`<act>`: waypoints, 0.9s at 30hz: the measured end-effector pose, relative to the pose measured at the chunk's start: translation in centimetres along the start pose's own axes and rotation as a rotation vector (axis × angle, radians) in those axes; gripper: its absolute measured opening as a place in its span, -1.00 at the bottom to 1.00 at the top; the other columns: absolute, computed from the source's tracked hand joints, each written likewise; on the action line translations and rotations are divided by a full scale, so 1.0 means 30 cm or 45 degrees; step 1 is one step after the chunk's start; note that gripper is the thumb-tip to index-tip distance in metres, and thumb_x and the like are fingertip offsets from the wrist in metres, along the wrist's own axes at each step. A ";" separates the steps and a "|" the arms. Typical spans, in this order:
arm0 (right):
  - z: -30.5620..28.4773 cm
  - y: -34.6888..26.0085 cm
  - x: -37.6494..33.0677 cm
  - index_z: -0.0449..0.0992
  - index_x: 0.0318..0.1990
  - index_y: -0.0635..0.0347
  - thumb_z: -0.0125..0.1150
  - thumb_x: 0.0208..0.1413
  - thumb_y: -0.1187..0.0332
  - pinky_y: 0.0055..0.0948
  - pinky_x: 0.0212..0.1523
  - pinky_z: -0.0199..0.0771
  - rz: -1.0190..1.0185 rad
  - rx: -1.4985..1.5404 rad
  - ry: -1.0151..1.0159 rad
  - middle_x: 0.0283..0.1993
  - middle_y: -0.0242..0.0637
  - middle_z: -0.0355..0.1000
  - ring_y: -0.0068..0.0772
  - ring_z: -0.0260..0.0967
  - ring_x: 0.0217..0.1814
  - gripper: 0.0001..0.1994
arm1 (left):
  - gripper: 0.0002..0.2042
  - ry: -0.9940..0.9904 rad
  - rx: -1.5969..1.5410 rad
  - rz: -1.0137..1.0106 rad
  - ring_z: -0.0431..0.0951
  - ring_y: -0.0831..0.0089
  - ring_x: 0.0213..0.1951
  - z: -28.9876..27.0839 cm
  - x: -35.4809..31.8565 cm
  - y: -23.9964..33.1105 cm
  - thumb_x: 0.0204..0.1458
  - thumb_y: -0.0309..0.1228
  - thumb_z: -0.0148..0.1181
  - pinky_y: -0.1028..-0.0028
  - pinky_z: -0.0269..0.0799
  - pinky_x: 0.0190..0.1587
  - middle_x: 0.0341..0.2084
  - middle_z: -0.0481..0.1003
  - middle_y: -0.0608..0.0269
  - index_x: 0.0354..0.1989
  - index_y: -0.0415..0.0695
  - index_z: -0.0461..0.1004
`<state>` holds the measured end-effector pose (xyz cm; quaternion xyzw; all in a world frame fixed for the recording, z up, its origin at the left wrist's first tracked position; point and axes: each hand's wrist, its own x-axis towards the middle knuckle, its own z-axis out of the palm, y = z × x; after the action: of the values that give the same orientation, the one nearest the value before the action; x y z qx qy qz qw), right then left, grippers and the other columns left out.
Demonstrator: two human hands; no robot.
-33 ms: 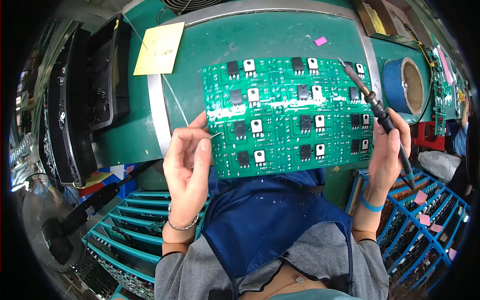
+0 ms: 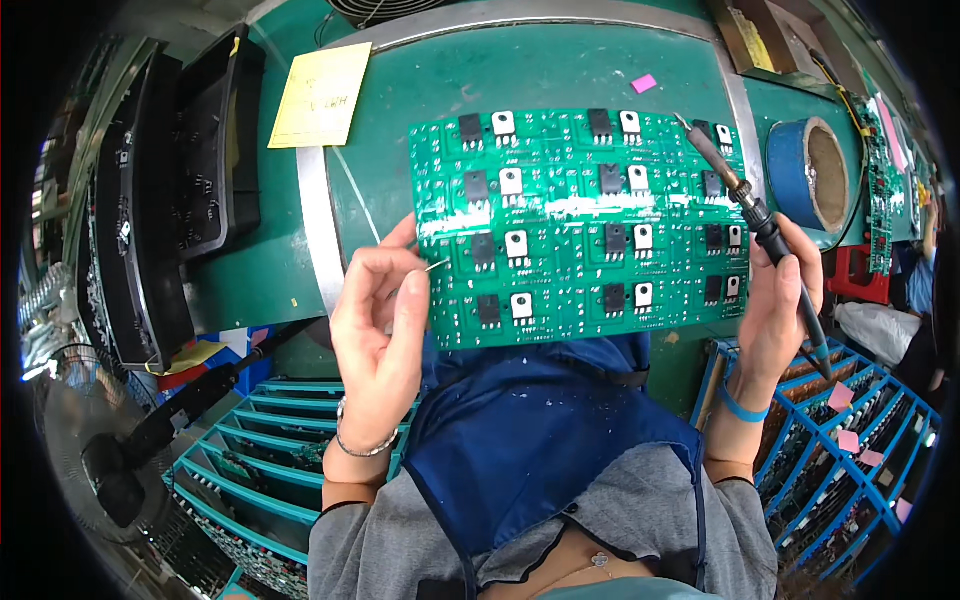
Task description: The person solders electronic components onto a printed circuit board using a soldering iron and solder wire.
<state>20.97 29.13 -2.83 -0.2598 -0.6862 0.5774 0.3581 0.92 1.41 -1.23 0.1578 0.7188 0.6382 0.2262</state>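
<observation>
A large green circuit board (image 2: pixel 560 275) with rows of black and silver three-legged components is held up before me. My left hand (image 2: pixel 385 310) grips its left edge and pinches a thin solder wire (image 2: pixel 437 266), whose short end sticks out over the board. At the right edge, my right hand (image 2: pixel 775 310) is closed around a soldering iron (image 2: pixel 768 235) with a black handle. Its tip points up and left, over the board's upper right corner. The right-hand fingers behind the board are hidden.
On the green bench (image 2: pixel 520 70) lie a yellow paper (image 2: pixel 320 95) and a pink slip (image 2: pixel 643 84). A blue tape roll (image 2: pixel 790 170) stands at the right. Black bins (image 2: pixel 215 150) stand left. Racks of boards (image 2: pixel 270 450) flank me, with a fan (image 2: pixel 110 450) at far left.
The circuit board has shifted slightly up and to the right, with its face tilted a little differently. Both hands keep their holds, and the iron has barely moved.
</observation>
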 end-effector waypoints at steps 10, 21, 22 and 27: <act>0.076 0.054 0.250 0.48 0.11 0.39 0.12 0.28 0.37 -0.59 -0.05 0.36 -0.083 0.109 0.028 0.02 -0.22 0.46 -0.58 0.36 -0.17 -0.67 | -0.93 -0.049 0.087 0.126 0.44 0.61 0.04 0.058 0.185 -0.009 0.26 -0.52 0.07 0.60 0.40 0.00 0.11 0.42 -0.11 -0.15 -0.23 0.38; 0.073 -0.080 0.111 0.52 -0.02 0.52 0.09 0.24 0.25 -0.57 -0.33 0.36 -0.351 -0.298 -0.001 -0.29 -0.14 0.50 -0.55 0.38 -0.44 -0.60 | -0.88 -0.099 0.153 0.019 0.41 0.68 -0.39 -0.024 0.119 -0.004 0.05 -0.62 0.31 0.67 0.41 -0.42 -0.32 0.42 0.32 -0.24 -0.26 0.65; 0.084 -0.099 0.085 0.53 -0.04 0.52 0.08 0.21 0.27 -0.56 -0.38 0.32 -0.341 -0.238 -0.059 -0.36 -0.18 0.49 -0.58 0.34 -0.50 -0.61 | -0.88 -0.098 0.154 0.011 0.41 0.68 -0.39 -0.018 0.114 -0.011 0.05 -0.62 0.31 0.67 0.41 -0.42 -0.32 0.42 0.32 -0.24 -0.26 0.65; 0.134 -0.153 0.071 0.59 -0.28 0.31 0.55 -0.11 0.18 -0.47 -0.55 0.32 -0.666 -0.344 -0.527 -0.43 -0.22 0.55 -0.42 0.40 -0.57 -0.62 | -0.84 -0.129 0.317 0.262 0.41 0.68 -0.52 0.007 0.076 -0.027 -0.03 -0.65 0.36 0.67 0.36 -0.49 -0.42 0.42 0.30 -0.25 -0.22 0.65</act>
<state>16.74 27.43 1.77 0.0021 -0.8576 0.4107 0.3097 -0.87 2.65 -2.33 0.2893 0.7601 0.5551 0.1743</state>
